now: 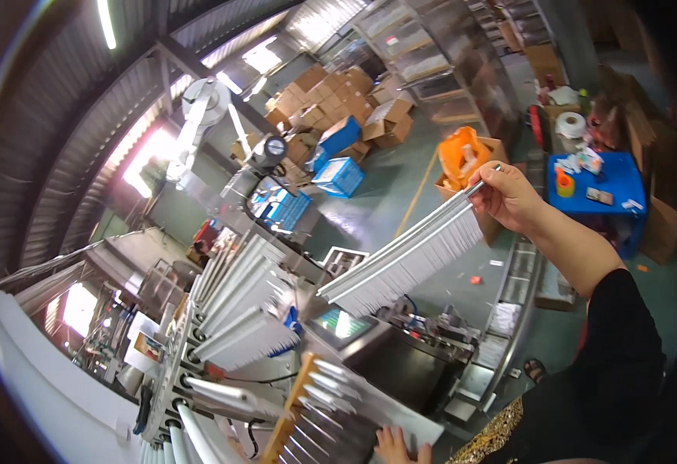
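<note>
My right hand (pixel 506 197), raised at the right, pinches the end of a slim metal rod. From that rod hangs a long comb-like row of thin white strips (pixel 408 259), slanting down to the left over the machine. Low in the picture, my left hand (pixel 402 446) lies with its fingers apart on a metal work surface (pixel 388 406); the rest of it is cut off by the lower edge. Beside it stands a wooden rack (pixel 296 410) with several pale slim pieces lying across it. Similar rows of white strips (pixel 249 340) sit on the machine at the left.
A row of round machine holders (pixel 191 336) carries white tubes. A lit screen (pixel 344 325) tops a metal cabinet, with a narrow conveyor (pixel 501 340) to its right. Farther off are stacked cartons (pixel 327 97), an orange bag (pixel 462 155) in a box and a blue table (pixel 613 174).
</note>
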A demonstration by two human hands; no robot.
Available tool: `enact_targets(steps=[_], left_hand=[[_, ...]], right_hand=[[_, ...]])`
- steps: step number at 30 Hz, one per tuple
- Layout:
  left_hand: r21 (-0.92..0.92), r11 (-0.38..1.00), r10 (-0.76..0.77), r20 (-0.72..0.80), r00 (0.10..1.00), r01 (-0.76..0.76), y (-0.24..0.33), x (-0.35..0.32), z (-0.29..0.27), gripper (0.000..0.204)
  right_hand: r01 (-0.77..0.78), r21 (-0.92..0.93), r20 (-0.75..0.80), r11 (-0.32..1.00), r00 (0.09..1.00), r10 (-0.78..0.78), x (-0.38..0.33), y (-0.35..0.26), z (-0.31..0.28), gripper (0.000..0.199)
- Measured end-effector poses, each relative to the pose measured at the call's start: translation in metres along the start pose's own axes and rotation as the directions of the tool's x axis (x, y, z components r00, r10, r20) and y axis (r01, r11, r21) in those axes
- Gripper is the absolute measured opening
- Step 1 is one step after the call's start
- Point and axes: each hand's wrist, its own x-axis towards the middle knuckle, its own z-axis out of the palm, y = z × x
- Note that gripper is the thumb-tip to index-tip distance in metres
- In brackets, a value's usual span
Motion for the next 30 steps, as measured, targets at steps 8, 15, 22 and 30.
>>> enact_targets(steps=[8, 15, 22, 30], left_hand=[[0.566, 0.790, -0.109, -0.248, 0.963, 0.235, -0.033, 0.010, 0.034, 0.054], [0.765, 0.419, -0.797, 0.052, 0.602, 0.490, -0.009, 0.044, 0.019, 0.062], [0.748, 0.449, -0.751, 0.019, 0.660, 0.489, -0.014, 0.025, 0.024, 0.056], [0.566, 0.524, -0.656, -0.208, 0.726, 0.636, -0.020, 0.014, 0.038, 0.049]], right_hand=[[-0.044, 0.061, 0.128, 0.997, 0.991, 0.036, 0.192, 0.083, -0.002, 0.017], [-0.139, 0.101, 0.288, 0.985, 0.952, 0.104, 0.301, 0.169, 0.022, 0.016], [-0.161, 0.095, 0.357, 0.982, 0.927, 0.118, 0.340, 0.195, 0.036, 0.020], [-0.280, 0.047, 0.442, 0.959, 0.867, 0.232, 0.385, 0.225, 0.040, 0.020]])
